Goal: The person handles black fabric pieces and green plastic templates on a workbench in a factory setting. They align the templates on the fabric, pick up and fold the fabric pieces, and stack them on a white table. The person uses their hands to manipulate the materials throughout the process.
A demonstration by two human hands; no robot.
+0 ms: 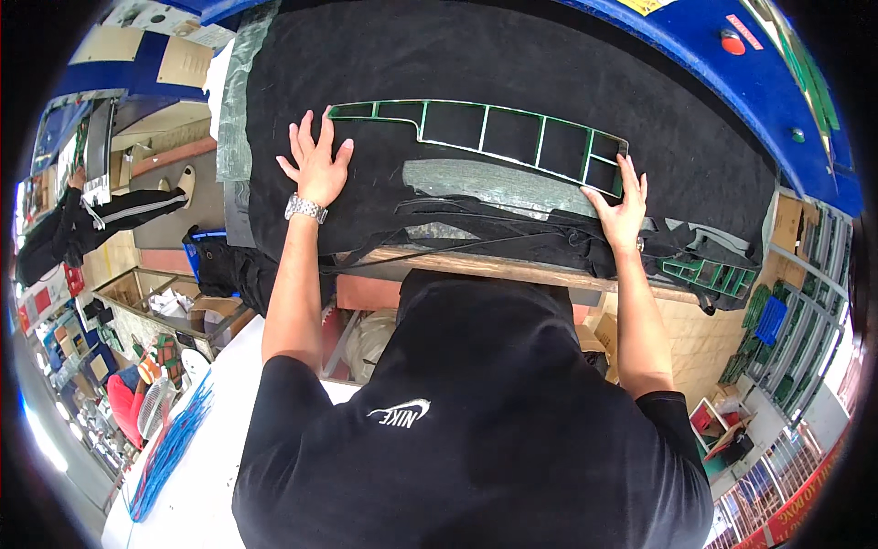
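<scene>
A long green metal cutting die (484, 128), an open frame with several cross bars and a narrow left end, lies flat on a sheet of black material (366, 59). At its narrow end, my left hand (318, 169) rests on the sheet with spread fingers, one fingertip at the die's tip. My right hand (622, 215) pinches the wide right end between thumb and fingers. Just nearer than the die, a gap in the black sheet bares a strip of grey-green cutting surface (485, 178). Black offcut strips (512, 220) lie along the near edge.
A smaller green cutting die (709, 276) sits at the table's right corner. Beyond the sheet runs a blue machine beam (700, 64) with a red button (733, 42). Another person (64, 220) is at the far left. Blue cords (174, 453) lie on a white surface at lower left.
</scene>
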